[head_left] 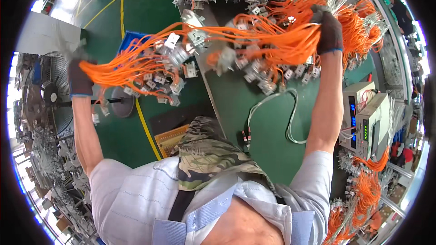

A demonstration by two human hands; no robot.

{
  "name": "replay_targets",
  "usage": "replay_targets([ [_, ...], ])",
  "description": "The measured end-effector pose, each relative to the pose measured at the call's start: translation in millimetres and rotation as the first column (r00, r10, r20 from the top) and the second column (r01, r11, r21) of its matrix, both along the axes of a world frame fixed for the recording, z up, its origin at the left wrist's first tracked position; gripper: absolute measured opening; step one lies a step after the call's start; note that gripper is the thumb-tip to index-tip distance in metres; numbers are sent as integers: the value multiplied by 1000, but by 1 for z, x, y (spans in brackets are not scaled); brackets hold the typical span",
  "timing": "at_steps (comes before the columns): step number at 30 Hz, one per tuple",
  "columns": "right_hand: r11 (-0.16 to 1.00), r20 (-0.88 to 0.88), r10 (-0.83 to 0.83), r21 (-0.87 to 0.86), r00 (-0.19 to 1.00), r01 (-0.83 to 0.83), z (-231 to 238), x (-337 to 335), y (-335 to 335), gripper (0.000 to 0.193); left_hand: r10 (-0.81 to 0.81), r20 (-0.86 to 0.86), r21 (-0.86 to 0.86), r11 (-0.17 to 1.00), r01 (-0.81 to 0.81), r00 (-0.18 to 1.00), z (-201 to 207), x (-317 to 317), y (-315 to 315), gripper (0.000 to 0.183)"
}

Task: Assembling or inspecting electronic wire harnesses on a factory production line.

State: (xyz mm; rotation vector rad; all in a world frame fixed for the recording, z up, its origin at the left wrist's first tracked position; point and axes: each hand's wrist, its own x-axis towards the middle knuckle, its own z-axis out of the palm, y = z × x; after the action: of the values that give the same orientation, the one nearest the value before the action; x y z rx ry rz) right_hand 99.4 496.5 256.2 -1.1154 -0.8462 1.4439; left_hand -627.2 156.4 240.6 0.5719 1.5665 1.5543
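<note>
Green floor (102, 27), marked with yellow lines (147, 129), spreads below and ahead of my left fingers (79, 80). A dark pedestal fan (51, 91) stands to their left, its round grey base (122, 103) lower and to their right. Past them I see a white panel (43, 31), with bright white light farther off. Under my right fingers (319, 16) lies a green-topped workbench (272, 122); to their right rises a pale metal frame (387, 22).

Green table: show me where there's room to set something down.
The table is bare within the bend of the white cord and between cord and shirt. Its far end is crowded with orange cables; meters stand to the right.
</note>
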Motion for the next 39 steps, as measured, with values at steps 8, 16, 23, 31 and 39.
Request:
replay_targets([
  [8,998,185,-53,55,981,43,-6,-24,-5,20,332,-524,136,942,-308,785,-1,138,16,21],
  [16,989,83,-119,95,989,111,-25,-25,26,19,319,-427,146,948,-283,846,3,75,-72,41],
  [23,1000,392,19,7,920,-23,6,-18,-43,54,283,-250,178,953,-244,926,107,230,-54,27],
  [31,741,102,414,540,905,-400,74,-41,-239,58,-230,-503,101,942,321,833,148,336,-57,49],
  [39,644,505,495,334,708,-688,104,-49,-374,54,-558,-763,192,285,939,325,164,499,18,40],
])
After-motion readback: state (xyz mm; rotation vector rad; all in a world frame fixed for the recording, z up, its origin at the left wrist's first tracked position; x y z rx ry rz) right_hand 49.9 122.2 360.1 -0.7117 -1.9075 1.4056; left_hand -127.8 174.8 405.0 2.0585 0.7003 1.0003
